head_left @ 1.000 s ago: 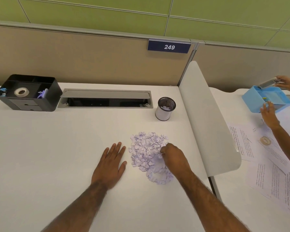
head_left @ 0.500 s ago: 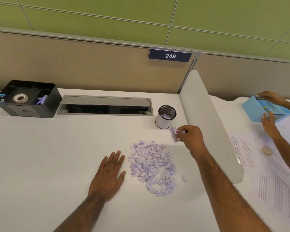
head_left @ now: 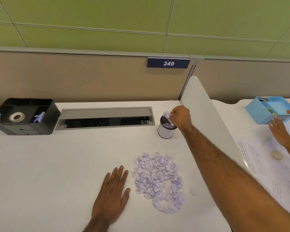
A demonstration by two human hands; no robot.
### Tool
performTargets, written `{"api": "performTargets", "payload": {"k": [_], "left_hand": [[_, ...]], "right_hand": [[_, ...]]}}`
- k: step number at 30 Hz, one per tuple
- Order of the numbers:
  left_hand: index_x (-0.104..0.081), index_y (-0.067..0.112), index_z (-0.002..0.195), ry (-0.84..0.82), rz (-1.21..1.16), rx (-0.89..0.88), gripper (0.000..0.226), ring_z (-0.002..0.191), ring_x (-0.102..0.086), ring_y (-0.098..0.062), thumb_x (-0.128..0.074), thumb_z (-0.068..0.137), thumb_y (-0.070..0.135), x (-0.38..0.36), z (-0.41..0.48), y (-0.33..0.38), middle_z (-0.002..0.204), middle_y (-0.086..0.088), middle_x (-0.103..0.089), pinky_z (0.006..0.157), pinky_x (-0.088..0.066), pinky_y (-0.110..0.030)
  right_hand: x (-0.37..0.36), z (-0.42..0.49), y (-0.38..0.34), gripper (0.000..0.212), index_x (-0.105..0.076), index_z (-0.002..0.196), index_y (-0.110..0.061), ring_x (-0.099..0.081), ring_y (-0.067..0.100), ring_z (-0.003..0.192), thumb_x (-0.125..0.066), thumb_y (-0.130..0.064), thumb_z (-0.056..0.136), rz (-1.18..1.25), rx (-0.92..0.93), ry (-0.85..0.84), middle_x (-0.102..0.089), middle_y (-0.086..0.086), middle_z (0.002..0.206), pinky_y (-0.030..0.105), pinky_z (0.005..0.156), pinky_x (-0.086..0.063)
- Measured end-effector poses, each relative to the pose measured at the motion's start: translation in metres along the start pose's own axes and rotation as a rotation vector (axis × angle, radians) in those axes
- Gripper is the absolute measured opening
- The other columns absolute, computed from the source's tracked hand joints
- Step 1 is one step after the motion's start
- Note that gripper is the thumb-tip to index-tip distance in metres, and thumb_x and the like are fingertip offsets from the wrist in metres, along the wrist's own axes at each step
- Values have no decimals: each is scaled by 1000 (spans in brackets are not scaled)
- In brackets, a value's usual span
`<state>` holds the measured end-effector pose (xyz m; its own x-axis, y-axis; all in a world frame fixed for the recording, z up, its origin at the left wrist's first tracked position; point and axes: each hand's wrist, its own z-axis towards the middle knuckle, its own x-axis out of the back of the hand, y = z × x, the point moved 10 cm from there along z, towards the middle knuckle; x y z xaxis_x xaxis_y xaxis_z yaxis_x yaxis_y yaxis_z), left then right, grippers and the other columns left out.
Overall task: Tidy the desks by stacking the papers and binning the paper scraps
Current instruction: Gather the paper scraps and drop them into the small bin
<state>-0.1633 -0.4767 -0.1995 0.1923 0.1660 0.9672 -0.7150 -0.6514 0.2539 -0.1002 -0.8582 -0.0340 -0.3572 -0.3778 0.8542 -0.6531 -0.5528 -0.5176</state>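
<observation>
White desk (head_left: 49, 164): left hand (head_left: 111, 190) lies flat, open, beside the scrap pile (head_left: 158, 181). Right hand (head_left: 180, 117) pinches scraps, apparently over the small bin (head_left: 165, 131).

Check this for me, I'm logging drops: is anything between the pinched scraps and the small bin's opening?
Nothing visible. The right hand holds the scraps directly over the open top of the small bin, which already holds some.
</observation>
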Motion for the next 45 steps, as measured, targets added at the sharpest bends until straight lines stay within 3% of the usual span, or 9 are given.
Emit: {"api": "performTargets", "payload": {"k": [7,17,24,28,31,34,37,40,45], "left_hand": [[-19,23,162,-4,4,-4,65,157,-11,-16,-33,103,48,2,1,0,171,3,-9,123,-14,-42],[-19,24,162,-2,3,-3,64,157,-12,-16,-32,104,48,3,0,0,171,2,-11,123,-16,-43],[-22,21,162,27,4,-23,64,157,-15,-18,-33,104,46,6,0,0,171,0,-15,124,-16,-44],[-23,21,162,41,23,-22,64,157,-14,-17,-32,104,46,6,0,1,170,0,-15,125,-16,-44],[-22,21,162,30,22,-18,64,157,-14,-18,-31,104,46,4,0,0,171,0,-14,125,-18,-44],[-20,21,162,30,27,-14,64,157,-13,-18,-29,104,47,4,0,1,171,0,-14,125,-18,-44],[-22,20,162,33,31,-12,64,157,-15,-18,-28,104,47,4,0,1,170,-1,-15,125,-17,-43],[-20,21,162,23,31,-11,64,157,-13,-17,-26,104,47,2,0,2,171,0,-14,126,-15,-43],[-18,23,162,0,25,-5,64,158,-10,-16,-25,104,48,0,-1,1,171,1,-12,126,-14,-43]], "right_hand": [[-26,-4,-16,20,-65,107,0,-65,38,106,-66,-15,93,-332,47,-85,-68,20,114,33,76,-46],[-41,6,-20,17,-64,105,-2,-66,36,104,-62,-7,88,-441,82,-203,-68,17,114,32,72,-48],[3,-3,-13,27,-72,87,-13,-66,24,92,-51,2,81,-74,115,15,-74,2,98,27,74,-48],[22,-59,23,17,-75,93,-14,-66,18,81,-59,-12,90,249,54,135,-74,0,87,26,72,-46],[-4,-123,85,24,-73,110,-12,-67,20,99,-54,-23,101,284,-43,157,-75,5,108,23,83,-44],[-44,-190,143,61,-50,146,-12,-46,21,140,-37,-54,103,149,-100,56,-52,5,150,30,115,-31],[-74,-241,177,96,-18,160,-8,-13,27,155,-6,-75,93,-151,-149,-9,-19,10,167,44,127,-8],[-94,-262,166,100,-5,161,-6,-4,31,156,7,-76,91,-303,-115,-42,-7,15,168,51,126,-6],[-115,-251,107,93,5,162,-18,11,14,156,4,-79,91,-184,196,-140,11,-3,168,38,127,2]]}}
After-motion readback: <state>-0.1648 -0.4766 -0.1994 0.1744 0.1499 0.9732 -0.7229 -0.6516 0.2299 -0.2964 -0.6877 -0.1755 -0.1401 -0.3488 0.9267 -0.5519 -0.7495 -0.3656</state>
